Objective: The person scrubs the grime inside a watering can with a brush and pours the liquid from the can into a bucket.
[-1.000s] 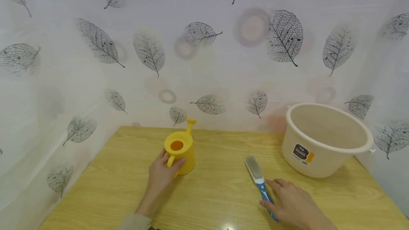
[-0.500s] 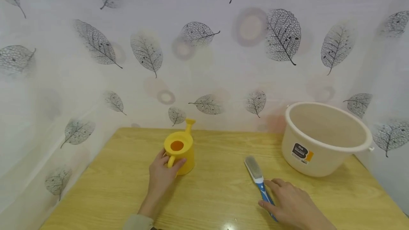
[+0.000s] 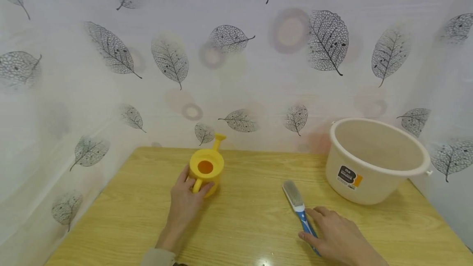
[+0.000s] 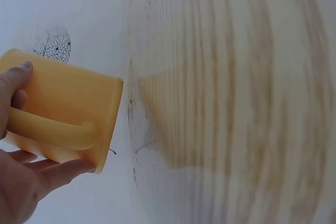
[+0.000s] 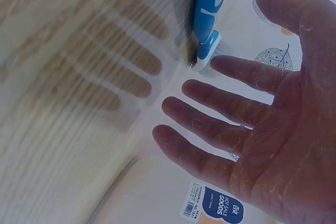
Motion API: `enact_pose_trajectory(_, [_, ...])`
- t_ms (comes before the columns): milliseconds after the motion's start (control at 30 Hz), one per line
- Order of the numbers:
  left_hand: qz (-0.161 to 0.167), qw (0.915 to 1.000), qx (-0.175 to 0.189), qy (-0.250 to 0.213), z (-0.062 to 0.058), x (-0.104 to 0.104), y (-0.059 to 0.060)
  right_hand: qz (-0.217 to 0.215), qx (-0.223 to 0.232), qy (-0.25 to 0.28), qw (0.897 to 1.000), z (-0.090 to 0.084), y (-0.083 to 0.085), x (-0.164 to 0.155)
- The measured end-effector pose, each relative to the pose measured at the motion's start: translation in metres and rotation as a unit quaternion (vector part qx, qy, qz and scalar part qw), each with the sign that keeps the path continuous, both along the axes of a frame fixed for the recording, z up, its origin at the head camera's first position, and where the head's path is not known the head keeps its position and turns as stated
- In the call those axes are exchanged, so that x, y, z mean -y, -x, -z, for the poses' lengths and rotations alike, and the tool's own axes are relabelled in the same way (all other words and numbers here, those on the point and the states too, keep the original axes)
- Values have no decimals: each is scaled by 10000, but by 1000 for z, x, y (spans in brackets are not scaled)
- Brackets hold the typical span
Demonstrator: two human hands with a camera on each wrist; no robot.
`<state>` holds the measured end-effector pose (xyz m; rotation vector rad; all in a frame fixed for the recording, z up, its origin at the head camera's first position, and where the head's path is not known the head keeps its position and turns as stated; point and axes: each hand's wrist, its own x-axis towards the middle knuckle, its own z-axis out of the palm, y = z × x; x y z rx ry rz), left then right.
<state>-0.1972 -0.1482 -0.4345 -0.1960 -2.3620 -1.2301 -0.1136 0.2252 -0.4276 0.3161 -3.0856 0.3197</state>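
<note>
The right hand is lying flat with fingers straight, hiding the end of the brush handle. At ten o'clock from it, the left hand is gripping the can by its handle on the table. At one o'clock, the tub is showing a label reading "HOT SALE GOODS" in the right wrist view.

Bare table lies between the can, gripped by the left hand, and the brush under the right hand; a hand can pass there. On the right the tub blocks the far corner, just beyond the brush. The wall closes the back edge right behind the can, and another wall shuts the left side.
</note>
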Motion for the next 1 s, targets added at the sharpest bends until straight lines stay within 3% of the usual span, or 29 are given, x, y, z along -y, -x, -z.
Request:
enact_pose_trajectory(367, [-103, 9900, -1089, 888, 4, 4, -2, 26, 184, 12, 9998, -1, 1, 1])
enact_pose_trajectory(867, [41, 9867, -1314, 959, 0, 1, -8, -32, 165, 4, 9999, -2, 1, -1])
enact_pose_trajectory(1000, [55, 9879, -1232, 938, 0, 0, -11, -10, 109, -1, 9999, -2, 0, -1])
